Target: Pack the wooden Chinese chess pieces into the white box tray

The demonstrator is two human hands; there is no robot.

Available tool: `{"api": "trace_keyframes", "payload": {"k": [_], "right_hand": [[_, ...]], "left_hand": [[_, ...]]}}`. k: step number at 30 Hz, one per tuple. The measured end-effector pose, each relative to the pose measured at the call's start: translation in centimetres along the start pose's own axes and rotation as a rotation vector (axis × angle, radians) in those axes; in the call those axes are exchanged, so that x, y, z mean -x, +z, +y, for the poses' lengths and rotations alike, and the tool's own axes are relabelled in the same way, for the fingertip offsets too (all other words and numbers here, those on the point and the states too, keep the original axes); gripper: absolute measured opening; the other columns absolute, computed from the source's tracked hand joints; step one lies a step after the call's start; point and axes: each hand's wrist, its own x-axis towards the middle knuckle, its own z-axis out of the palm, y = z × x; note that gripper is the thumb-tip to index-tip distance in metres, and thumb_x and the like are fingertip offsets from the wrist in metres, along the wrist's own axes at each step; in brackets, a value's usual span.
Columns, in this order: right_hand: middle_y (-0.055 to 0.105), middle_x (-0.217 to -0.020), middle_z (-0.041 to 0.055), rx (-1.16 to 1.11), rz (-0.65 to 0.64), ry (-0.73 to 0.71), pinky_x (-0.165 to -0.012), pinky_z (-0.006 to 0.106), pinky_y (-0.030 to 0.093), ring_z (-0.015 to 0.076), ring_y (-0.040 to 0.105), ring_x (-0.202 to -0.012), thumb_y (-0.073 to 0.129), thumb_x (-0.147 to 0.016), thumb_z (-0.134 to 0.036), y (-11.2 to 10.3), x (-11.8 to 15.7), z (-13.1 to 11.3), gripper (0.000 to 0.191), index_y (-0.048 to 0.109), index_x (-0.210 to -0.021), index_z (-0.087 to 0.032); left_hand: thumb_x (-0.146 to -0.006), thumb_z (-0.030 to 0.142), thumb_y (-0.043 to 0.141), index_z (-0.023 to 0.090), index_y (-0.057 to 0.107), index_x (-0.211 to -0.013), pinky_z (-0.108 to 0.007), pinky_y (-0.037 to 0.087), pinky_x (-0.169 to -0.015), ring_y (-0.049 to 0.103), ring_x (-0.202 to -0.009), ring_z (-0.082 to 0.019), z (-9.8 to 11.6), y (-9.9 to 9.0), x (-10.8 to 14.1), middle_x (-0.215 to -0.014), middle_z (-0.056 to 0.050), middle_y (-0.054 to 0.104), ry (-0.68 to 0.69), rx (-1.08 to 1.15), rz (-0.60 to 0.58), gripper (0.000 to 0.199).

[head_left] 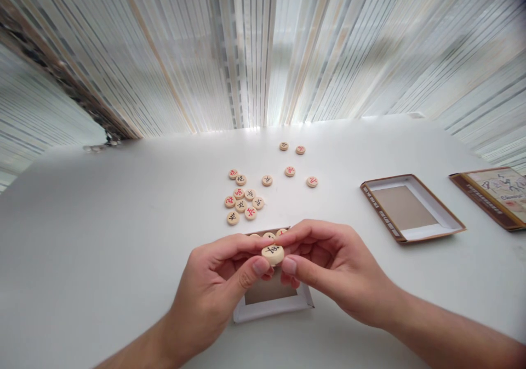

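- The left hand (pixel 209 276) and the right hand (pixel 343 267) meet in the middle, above an open cardboard box with white inner walls (pixel 279 307).
- Between them is a round, pale wooden piece with a black character (pixel 273 255); its marked face is turned upward.
- The left thumb and forefinger are clamped on this piece from its left side.
- The right thumb and forefinger are also closed on it, from the right side; how the other fingers stand I cannot tell well.
- In the far end of the box lie several pale wooden pieces (pixel 269 236), partly hidden by the hands.
- Beyond the box, loose round pieces with red or black characters (pixel 250 213) lie on the white table (pixel 102 248), some touching, others well apart.
- To the right stands a shallow brown-edged tray with white inside (pixel 406 207), and farther right a brown printed box part (pixel 499 191).
- Behind the table hangs a striped, sheer curtain (pixel 287 45).
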Motion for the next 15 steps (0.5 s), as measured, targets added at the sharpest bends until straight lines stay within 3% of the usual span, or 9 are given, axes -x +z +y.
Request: {"api": "trace_keyframes", "payload": {"k": [9,15], "right_hand": [[0.085,-0.09,-0.0011,0.262,0.019,-0.252,-0.071,0.014,0.061,0.0096,0.079,-0.078,0.084,-0.089,-0.003,-0.12,0.42,0.59,0.033,0.084,-0.111,-0.028],[0.085,-0.089,0.0029,0.317,0.01,-0.297,-0.069,0.02,0.063,0.0134,0.08,-0.075,0.081,-0.091,-0.005,0.12,0.25,0.46,0.026,0.083,-0.11,-0.023]], "left_hand": [[-0.1,0.018,0.075,0.029,0.089,-0.11,-0.016,0.064,-0.078,0.079,-0.079,-0.013,-0.15,0.03,-0.01,-0.094,-0.002,0.086,0.069,-0.108,0.035,0.02],[-0.102,0.023,0.073,0.023,0.089,-0.11,-0.018,0.063,-0.076,0.077,-0.078,-0.014,-0.06,-0.12,0.16,-0.092,-0.004,0.086,0.071,-0.146,0.01,0.018]]}}
